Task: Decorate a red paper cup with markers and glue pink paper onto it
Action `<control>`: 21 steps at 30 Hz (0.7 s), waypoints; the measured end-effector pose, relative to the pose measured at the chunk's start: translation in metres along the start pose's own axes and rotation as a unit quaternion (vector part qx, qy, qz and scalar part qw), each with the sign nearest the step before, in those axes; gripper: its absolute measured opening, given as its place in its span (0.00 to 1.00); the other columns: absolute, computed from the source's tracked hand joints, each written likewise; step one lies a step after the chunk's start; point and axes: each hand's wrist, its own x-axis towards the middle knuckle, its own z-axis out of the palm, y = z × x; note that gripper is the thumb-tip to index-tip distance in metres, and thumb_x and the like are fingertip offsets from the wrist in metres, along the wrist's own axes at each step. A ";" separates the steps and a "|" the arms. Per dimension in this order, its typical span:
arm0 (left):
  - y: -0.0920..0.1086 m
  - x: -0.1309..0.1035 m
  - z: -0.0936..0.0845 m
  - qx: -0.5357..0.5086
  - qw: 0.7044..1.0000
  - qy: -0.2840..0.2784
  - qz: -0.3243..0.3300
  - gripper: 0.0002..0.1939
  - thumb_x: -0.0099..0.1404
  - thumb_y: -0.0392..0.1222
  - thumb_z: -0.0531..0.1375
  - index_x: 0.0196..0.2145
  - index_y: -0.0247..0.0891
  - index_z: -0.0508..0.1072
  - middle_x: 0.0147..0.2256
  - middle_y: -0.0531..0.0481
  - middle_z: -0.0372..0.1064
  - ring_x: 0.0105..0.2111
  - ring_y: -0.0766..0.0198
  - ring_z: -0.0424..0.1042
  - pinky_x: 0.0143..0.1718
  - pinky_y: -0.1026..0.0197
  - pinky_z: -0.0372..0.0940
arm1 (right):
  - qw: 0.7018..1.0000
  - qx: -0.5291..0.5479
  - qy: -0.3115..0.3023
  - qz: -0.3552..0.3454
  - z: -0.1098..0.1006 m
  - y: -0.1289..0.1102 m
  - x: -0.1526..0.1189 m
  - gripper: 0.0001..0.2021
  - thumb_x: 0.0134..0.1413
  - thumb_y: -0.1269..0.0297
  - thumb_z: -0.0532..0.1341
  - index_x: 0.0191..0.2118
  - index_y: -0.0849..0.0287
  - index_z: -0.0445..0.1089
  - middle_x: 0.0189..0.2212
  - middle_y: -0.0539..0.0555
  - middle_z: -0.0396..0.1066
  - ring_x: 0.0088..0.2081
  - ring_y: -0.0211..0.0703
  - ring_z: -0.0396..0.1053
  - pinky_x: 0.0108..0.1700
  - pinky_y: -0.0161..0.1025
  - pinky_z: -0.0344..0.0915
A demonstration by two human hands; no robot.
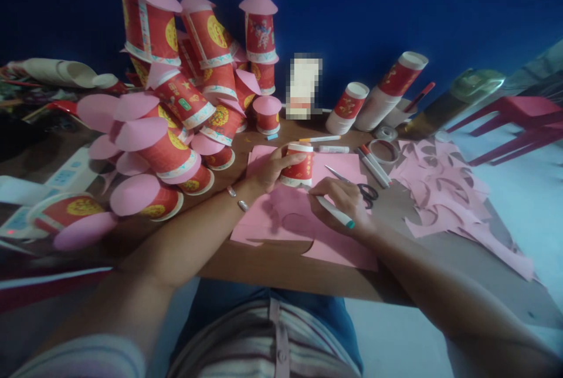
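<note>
My left hand (273,168) is wrapped round a red paper cup (301,168) with a white rim, which stands over sheets of pink paper (264,217). In my right hand (341,199) is a white marker (333,212) with a green end pointing toward me; its other end is by the base of the cup. A round outline shows faintly on the pink paper below the hands. Black-handled scissors (368,193) lie just beyond my right hand, partly hidden by it.
Red cups with pink cone tops (259,29) are piled at the left. Stacked cups (347,108), markers (375,166) and a tape roll (384,151) are at the back right. Pink paper scraps (444,190) cover the right side. A red stool (528,109) stands beyond.
</note>
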 end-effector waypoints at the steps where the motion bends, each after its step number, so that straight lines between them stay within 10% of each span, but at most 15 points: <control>1: 0.000 0.000 0.000 0.000 1.000 0.001 0.000 0.30 0.55 0.54 0.76 0.51 0.37 0.78 0.46 0.42 0.83 0.44 0.51 0.81 0.45 0.52 0.73 | 1.000 -0.006 0.002 0.001 0.000 0.000 0.000 0.08 0.67 0.75 0.61 0.39 0.54 0.68 0.27 0.48 0.74 0.26 0.37 0.72 0.29 0.35 0.66; 21: -0.002 0.000 0.000 0.014 1.000 0.004 0.013 0.29 0.55 0.52 0.76 0.51 0.40 0.78 0.47 0.43 0.82 0.46 0.52 0.80 0.46 0.52 0.71 | 1.000 0.002 -0.009 -0.001 0.003 -0.001 -0.002 0.08 0.64 0.77 0.62 0.40 0.54 0.68 0.28 0.48 0.74 0.26 0.38 0.71 0.30 0.36 0.66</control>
